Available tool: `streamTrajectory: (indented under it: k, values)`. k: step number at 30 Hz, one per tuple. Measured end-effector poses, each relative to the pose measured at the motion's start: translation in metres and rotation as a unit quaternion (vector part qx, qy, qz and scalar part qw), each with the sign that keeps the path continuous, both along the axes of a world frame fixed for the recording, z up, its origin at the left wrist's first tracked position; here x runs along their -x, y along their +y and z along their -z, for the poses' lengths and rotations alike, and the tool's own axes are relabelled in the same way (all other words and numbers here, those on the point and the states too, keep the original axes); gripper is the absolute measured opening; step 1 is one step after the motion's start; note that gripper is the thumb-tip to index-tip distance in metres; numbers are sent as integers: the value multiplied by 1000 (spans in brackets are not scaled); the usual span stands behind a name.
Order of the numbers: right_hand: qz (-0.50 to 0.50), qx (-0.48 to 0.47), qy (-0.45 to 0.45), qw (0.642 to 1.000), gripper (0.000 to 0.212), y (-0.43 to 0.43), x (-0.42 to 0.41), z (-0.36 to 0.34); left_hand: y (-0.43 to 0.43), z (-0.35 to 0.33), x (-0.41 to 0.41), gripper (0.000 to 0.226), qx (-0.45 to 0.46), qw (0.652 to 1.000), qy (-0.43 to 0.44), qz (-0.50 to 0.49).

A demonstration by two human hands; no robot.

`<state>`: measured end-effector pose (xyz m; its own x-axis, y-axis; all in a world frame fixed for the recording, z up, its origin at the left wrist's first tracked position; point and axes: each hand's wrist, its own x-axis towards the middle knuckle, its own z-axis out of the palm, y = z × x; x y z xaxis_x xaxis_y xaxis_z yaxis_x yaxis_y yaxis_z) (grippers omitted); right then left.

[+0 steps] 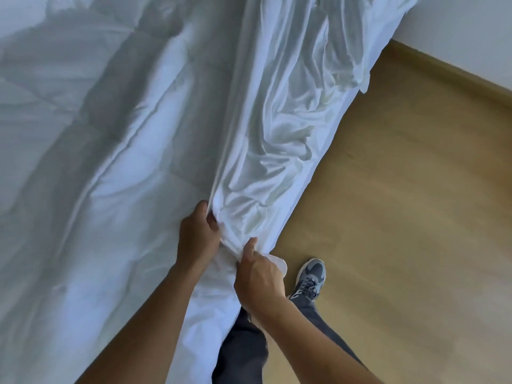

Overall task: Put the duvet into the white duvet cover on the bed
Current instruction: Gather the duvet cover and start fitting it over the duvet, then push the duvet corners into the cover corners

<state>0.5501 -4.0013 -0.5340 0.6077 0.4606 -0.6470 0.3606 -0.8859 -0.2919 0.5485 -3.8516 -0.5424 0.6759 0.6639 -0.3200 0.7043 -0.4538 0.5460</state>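
Duvet (110, 162), head view: white, quilted in stitched squares, spread across the bed and filling the left and middle of the picture, with soft folds and grey shadow over it. Duvet cover (277, 120): white, thin and shiny, heavily crumpled, lying in a long bunch along the right edge of the duvet, its outer side hanging over the bed's edge toward the floor (401, 217). Left hand (196, 236): fingers curled round the tight fold where cover meets duvet, gripping the cloth. Right hand (259, 278): just beside the left, thumb and fingers pinching the near end of the cover, a small flap of white showing past the knuckles. Floor: light wood, with a skirting board below a white wall (471, 29) at upper right. Person's dark trousers (243, 350) and one blue-grey laced shoe (310, 275) stand close against the bed's edge.
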Motion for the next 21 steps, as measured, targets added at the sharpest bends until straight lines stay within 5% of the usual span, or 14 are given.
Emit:
streamTrajectory:
  k: [2,5,8,13,16,21]
  values:
    - [35,-36,63,997,82,2,-1,-13,8,-9,14,11,30,998,55,12]
    - [162,-103,107,976,75,-15,-5,-49,17,-45,40,13,206,970,120,-50]
    - [319,-190,106,922,65,-35,-18,-106,30,-107,68,11,295,948,25,-118]
    - [399,-308,35,863,53,-62,-24,-204,50,-223,97,12,366,915,-99,-136]
    - [418,-391,13,820,33,-70,-25,-256,62,-282,102,16,358,912,-164,-113]
    - [412,-498,20,763,45,-80,-36,-332,72,-351,111,19,301,904,-278,-119]
